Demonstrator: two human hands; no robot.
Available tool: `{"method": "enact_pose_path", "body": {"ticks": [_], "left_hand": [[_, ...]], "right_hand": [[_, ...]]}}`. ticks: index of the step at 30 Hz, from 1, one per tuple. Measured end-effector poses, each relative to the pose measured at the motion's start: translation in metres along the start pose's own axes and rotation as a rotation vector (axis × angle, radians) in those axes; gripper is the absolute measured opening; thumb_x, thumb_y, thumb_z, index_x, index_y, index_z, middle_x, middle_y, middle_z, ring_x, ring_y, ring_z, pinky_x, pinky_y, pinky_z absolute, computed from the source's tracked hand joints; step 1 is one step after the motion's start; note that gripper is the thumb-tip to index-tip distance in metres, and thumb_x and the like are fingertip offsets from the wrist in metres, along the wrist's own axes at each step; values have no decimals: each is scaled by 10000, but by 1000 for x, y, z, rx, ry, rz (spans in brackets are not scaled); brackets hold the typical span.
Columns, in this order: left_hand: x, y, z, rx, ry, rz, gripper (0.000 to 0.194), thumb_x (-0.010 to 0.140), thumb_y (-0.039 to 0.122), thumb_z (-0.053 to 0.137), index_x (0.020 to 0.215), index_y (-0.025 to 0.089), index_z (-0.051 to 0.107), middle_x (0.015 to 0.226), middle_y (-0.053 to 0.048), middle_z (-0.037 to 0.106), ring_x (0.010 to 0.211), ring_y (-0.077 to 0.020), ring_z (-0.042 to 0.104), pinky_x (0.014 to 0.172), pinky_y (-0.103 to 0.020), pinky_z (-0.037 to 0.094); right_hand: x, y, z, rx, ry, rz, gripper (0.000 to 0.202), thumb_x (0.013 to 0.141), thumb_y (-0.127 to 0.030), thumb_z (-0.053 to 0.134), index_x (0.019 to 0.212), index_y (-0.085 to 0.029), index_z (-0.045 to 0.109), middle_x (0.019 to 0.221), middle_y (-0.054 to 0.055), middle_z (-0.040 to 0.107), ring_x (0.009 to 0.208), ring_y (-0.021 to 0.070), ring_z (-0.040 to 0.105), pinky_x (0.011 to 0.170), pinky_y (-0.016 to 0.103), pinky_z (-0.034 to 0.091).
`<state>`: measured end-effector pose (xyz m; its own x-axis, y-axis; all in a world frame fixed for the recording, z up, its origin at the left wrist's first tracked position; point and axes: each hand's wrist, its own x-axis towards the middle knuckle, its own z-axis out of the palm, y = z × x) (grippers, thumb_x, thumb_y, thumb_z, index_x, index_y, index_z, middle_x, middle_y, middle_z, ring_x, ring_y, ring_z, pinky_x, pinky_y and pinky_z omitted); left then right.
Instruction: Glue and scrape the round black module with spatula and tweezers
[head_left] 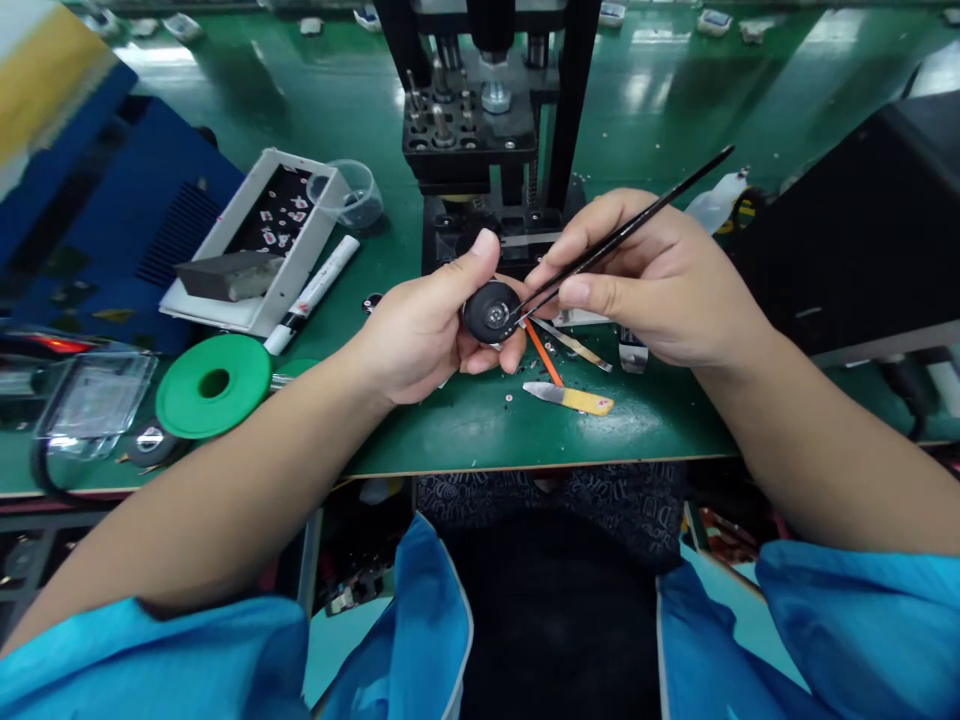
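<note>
A round black part [491,311] with a lighter metallic centre is held in my left hand [427,335], thumb at its upper edge and fingers curled beneath. My right hand [652,275] pinches black tweezers [622,232], whose tips touch or nearly touch the right side of the round part. Under the hands, on the green table [450,435], lie a yellow-handled blade [570,397], an orange stick [543,352] and another thin blade [574,344].
A black press [469,150] stands just beyond my hands. To the left are a white tray [259,230] of small pieces, a clear cup [358,195], a marker [313,293] and a green spool [214,386]. A dark box [862,220] stands right.
</note>
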<state>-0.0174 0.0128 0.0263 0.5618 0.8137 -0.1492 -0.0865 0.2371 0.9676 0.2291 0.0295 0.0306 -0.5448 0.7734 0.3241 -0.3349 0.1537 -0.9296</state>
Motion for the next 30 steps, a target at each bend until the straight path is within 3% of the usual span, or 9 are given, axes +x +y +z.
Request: {"method": "enact_pose_path", "body": {"ticks": [7, 11, 22, 30], "left_hand": [[0, 2, 1, -39, -24, -40, 849, 1152, 935, 581, 834, 171, 768, 583, -84, 710, 363, -104, 479, 356, -211, 327], [-2, 3, 5, -74, 10, -87, 891, 1173, 946, 534, 819, 167, 783, 557, -76, 689, 342, -90, 463, 363, -192, 332], [-4, 3, 9, -127, 60, -107, 785, 1166, 891, 623, 1019, 165, 882, 533, -43, 653, 346, -99, 436, 358, -196, 293], [-6, 7, 13, -109, 95, -127, 739, 1217, 824, 577, 1031, 172, 870, 545, -25, 640, 357, -89, 429, 379, -194, 283]], "right_hand": [[2, 5, -1, 74, -42, 2, 255, 961, -196, 1091, 1101, -234, 881, 1115, -2, 956, 1029, 163, 926, 946, 263, 780], [2, 5, 0, 72, -67, -43, 200, 1011, -131, 1030, 1137, -223, 905, 1129, 0, 964, 1018, 152, 936, 945, 258, 786], [0, 3, -5, -76, -33, 31, 203, 1004, -347, 1082, 1089, -264, 917, 1086, 11, 937, 967, 174, 913, 915, 270, 779], [-2, 1, -2, 2, 4, 18, 182, 984, -218, 1082, 1089, -218, 933, 1100, 39, 958, 958, 181, 939, 893, 284, 794]]}}
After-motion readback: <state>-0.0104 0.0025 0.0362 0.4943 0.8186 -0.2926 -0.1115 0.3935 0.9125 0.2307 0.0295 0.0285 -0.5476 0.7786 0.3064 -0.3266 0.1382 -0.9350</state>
